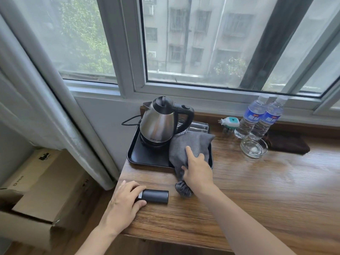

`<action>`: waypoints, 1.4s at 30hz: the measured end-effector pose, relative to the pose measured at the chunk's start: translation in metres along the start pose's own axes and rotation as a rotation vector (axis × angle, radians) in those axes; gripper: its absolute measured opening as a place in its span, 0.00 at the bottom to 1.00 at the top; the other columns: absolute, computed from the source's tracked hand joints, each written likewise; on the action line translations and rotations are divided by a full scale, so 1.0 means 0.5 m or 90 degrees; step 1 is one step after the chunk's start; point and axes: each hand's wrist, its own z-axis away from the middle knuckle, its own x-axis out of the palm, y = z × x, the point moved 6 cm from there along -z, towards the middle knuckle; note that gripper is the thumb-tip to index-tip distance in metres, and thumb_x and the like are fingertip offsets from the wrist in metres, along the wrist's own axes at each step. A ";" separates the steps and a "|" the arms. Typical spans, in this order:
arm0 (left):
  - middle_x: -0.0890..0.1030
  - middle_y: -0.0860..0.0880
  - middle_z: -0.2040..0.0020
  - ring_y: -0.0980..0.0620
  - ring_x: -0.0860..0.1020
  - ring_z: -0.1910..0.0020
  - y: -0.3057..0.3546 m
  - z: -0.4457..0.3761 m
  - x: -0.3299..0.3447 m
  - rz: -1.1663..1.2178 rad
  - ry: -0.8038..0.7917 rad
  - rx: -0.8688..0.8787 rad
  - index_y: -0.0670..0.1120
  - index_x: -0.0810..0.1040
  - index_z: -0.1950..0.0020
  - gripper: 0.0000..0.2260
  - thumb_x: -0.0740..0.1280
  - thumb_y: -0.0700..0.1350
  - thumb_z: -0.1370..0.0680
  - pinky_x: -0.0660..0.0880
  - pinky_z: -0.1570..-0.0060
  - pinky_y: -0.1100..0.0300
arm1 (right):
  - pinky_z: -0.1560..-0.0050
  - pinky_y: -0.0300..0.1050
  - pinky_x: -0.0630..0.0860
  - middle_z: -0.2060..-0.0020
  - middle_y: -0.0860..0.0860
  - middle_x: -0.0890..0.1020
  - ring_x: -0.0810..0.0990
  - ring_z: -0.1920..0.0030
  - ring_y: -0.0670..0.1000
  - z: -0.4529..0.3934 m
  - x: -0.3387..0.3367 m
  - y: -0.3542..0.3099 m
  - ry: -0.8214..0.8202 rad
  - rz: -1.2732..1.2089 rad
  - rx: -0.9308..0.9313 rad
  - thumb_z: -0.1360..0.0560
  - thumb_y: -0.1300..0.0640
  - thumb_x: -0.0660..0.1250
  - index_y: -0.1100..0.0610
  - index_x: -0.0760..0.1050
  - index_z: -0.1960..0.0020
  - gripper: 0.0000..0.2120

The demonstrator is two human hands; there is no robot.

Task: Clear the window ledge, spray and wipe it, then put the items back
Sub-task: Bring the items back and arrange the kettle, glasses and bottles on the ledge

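1. Wooden window ledge (257, 190), kettle (158, 124) on its tray (143, 157) just past the right hand (197, 170).
2. So the left hand (123, 201) grips the black cylinder (156, 196) by one end. It's lying flat, long axis pointing toward the right hand.
3. That right hand clutches the grey cloth (191, 144), index finger out.

cardboard box (46, 181): open, floor left | curtain (73, 135): hanging beside window (202, 43)

Soft, even daylight through window (202, 43); view outside hazy, washed out. Pale sheen on ledge (276, 190) at right. Bright reflections on kettle (158, 124). Shadows faint, soft-edged. Wide-angle lens bends window frame strongly toward edges. Near things sharp, corners slightly soft.
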 end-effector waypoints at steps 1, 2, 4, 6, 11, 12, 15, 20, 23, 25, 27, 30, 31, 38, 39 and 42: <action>0.74 0.61 0.40 0.55 0.73 0.37 0.001 -0.001 0.000 -0.006 -0.011 -0.005 0.54 0.78 0.31 0.23 0.74 0.57 0.25 0.64 0.29 0.58 | 0.55 0.48 0.74 0.42 0.57 0.72 0.78 0.50 0.58 0.001 -0.006 0.003 0.006 -0.007 -0.003 0.17 0.52 0.65 0.46 0.52 0.17 0.33; 0.73 0.60 0.37 0.56 0.71 0.35 0.002 -0.003 -0.001 -0.013 -0.022 -0.012 0.55 0.76 0.29 0.25 0.71 0.61 0.25 0.61 0.26 0.59 | 0.56 0.47 0.73 0.43 0.56 0.72 0.77 0.52 0.58 0.001 -0.011 0.007 0.014 -0.016 -0.004 0.17 0.54 0.65 0.47 0.54 0.18 0.32; 0.72 0.59 0.33 0.56 0.68 0.30 0.014 -0.015 -0.008 -0.008 -0.031 -0.020 0.55 0.74 0.26 0.29 0.68 0.65 0.25 0.54 0.24 0.61 | 0.58 0.47 0.72 0.47 0.55 0.74 0.78 0.51 0.58 0.000 -0.022 0.014 0.035 -0.033 -0.014 0.18 0.59 0.64 0.48 0.60 0.21 0.28; 0.70 0.60 0.29 0.58 0.64 0.26 0.039 -0.040 -0.020 0.049 -0.032 -0.046 0.56 0.72 0.25 0.27 0.71 0.60 0.23 0.54 0.25 0.64 | 0.58 0.47 0.71 0.51 0.53 0.76 0.79 0.51 0.59 -0.001 -0.035 0.023 0.054 -0.032 -0.031 0.19 0.63 0.63 0.50 0.67 0.26 0.23; 0.77 0.60 0.35 0.63 0.73 0.35 0.141 -0.154 -0.044 0.307 0.026 -0.125 0.54 0.77 0.31 0.17 0.70 0.53 0.20 0.69 0.33 0.63 | 0.38 0.48 0.78 0.40 0.56 0.85 0.81 0.38 0.59 -0.009 -0.073 0.062 0.126 -0.188 0.020 0.21 0.68 0.62 0.53 0.80 0.30 0.23; 0.78 0.58 0.36 0.62 0.76 0.38 0.158 -0.183 -0.038 0.371 0.008 -0.175 0.53 0.76 0.31 0.17 0.69 0.54 0.19 0.72 0.35 0.61 | 0.38 0.45 0.77 0.41 0.54 0.85 0.82 0.38 0.57 -0.012 -0.083 0.069 0.145 -0.233 0.030 0.21 0.68 0.62 0.52 0.82 0.32 0.22; 0.79 0.47 0.33 0.50 0.82 0.43 0.199 -0.265 0.021 0.626 -0.117 -0.357 0.49 0.68 0.23 0.27 0.64 0.61 0.18 0.82 0.42 0.52 | 0.45 0.40 0.75 0.47 0.51 0.87 0.83 0.45 0.52 -0.023 -0.109 0.083 0.166 -0.297 0.040 0.21 0.67 0.63 0.49 0.86 0.39 0.20; 0.72 0.44 0.26 0.38 0.82 0.42 0.265 -0.334 0.054 0.913 -0.199 -0.489 0.62 0.58 0.20 0.33 0.68 0.65 0.22 0.83 0.48 0.39 | 0.58 0.32 0.69 0.52 0.50 0.86 0.80 0.52 0.50 -0.015 -0.138 0.097 0.175 -0.299 0.021 0.20 0.67 0.62 0.51 0.85 0.42 0.18; 0.73 0.43 0.28 0.38 0.82 0.42 0.293 -0.336 0.061 0.943 -0.177 -0.509 0.62 0.58 0.21 0.34 0.72 0.57 0.22 0.84 0.54 0.39 | 0.54 0.40 0.74 0.52 0.50 0.87 0.83 0.50 0.53 -0.004 -0.139 0.097 0.170 -0.281 -0.013 0.20 0.67 0.63 0.51 0.85 0.42 0.17; 0.73 0.44 0.27 0.40 0.81 0.42 0.309 -0.329 0.063 0.952 -0.166 -0.504 0.63 0.56 0.20 0.35 0.73 0.54 0.21 0.84 0.54 0.41 | 0.52 0.48 0.79 0.55 0.51 0.88 0.84 0.52 0.56 0.007 -0.144 0.097 0.173 -0.267 -0.036 0.20 0.65 0.63 0.50 0.84 0.43 0.16; 0.76 0.49 0.32 0.44 0.82 0.43 0.325 -0.323 0.057 0.955 -0.148 -0.483 0.62 0.56 0.20 0.34 0.72 0.53 0.20 0.84 0.50 0.41 | 0.52 0.54 0.79 0.58 0.51 0.87 0.84 0.55 0.58 0.020 -0.158 0.098 0.176 -0.239 -0.054 0.20 0.64 0.64 0.49 0.84 0.44 0.15; 0.78 0.57 0.45 0.51 0.83 0.49 0.362 -0.306 0.039 0.968 -0.130 -0.447 0.63 0.59 0.22 0.30 0.71 0.51 0.19 0.84 0.48 0.44 | 0.54 0.55 0.80 0.60 0.50 0.86 0.83 0.57 0.57 0.047 -0.188 0.112 0.188 -0.223 -0.077 0.20 0.65 0.64 0.48 0.82 0.45 0.15; 0.79 0.57 0.46 0.52 0.83 0.50 0.377 -0.299 0.035 0.974 -0.126 -0.434 0.63 0.60 0.24 0.28 0.71 0.51 0.19 0.84 0.50 0.45 | 0.55 0.55 0.80 0.61 0.49 0.86 0.83 0.58 0.56 0.060 -0.197 0.121 0.192 -0.226 -0.083 0.21 0.65 0.63 0.47 0.82 0.44 0.16; 0.82 0.54 0.37 0.49 0.84 0.43 0.493 -0.238 0.106 0.999 -0.117 -0.391 0.65 0.63 0.28 0.28 0.74 0.52 0.21 0.83 0.47 0.44 | 0.54 0.37 0.79 0.54 0.33 0.85 0.83 0.51 0.37 0.161 -0.214 0.257 0.176 -0.281 -0.073 0.21 0.68 0.64 0.35 0.80 0.42 0.27; 0.81 0.55 0.36 0.50 0.83 0.40 0.507 -0.230 0.128 0.995 -0.109 -0.393 0.65 0.62 0.27 0.31 0.76 0.55 0.24 0.82 0.43 0.43 | 0.53 0.32 0.77 0.51 0.34 0.86 0.83 0.49 0.36 0.171 -0.208 0.283 0.166 -0.286 -0.067 0.21 0.69 0.64 0.37 0.82 0.41 0.26; 0.77 0.57 0.31 0.52 0.78 0.33 0.552 -0.207 0.188 0.990 -0.111 -0.398 0.73 0.59 0.27 0.40 0.77 0.63 0.33 0.76 0.33 0.43 | 0.51 0.26 0.73 0.46 0.39 0.86 0.83 0.45 0.38 0.190 -0.186 0.352 0.119 -0.294 -0.042 0.20 0.69 0.64 0.43 0.84 0.38 0.24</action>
